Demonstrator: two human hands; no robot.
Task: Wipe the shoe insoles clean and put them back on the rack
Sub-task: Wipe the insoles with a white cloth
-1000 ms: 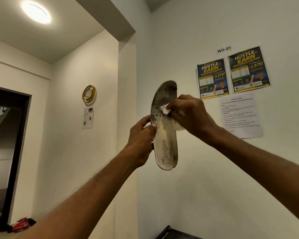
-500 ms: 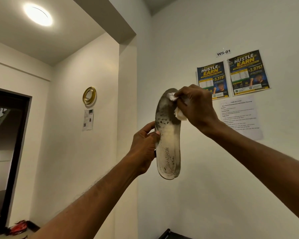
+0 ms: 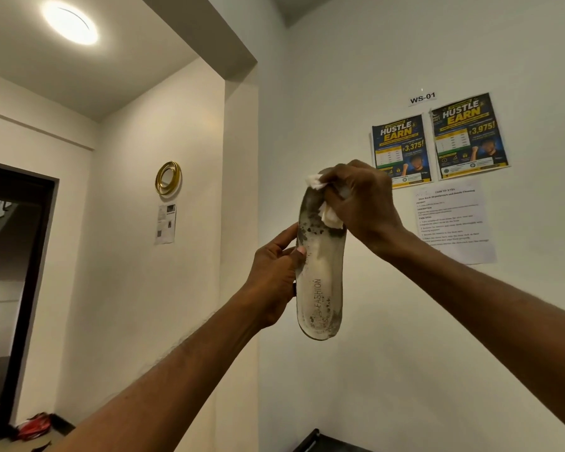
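A dirty off-white insole (image 3: 320, 272) with dark stains and the word FASHION stands upright in the air before the wall. My left hand (image 3: 274, 282) grips its left edge at mid-length, thumb on the face. My right hand (image 3: 362, 203) presses a crumpled white tissue (image 3: 328, 213) against the insole's toe end, which the hand partly hides. A bit of tissue sticks out past the toe at the top left.
A white wall with two posters (image 3: 437, 141) and a printed sheet (image 3: 454, 220) is right behind the insole. The dark top corner of a rack (image 3: 317, 442) shows at the bottom edge. A dark doorway (image 3: 13, 288) opens at left, red footwear (image 3: 35, 425) by it.
My right hand with the tissue has slid up the insole from its middle to the toe end. My left hand has kept its grip while the insole rose slightly.
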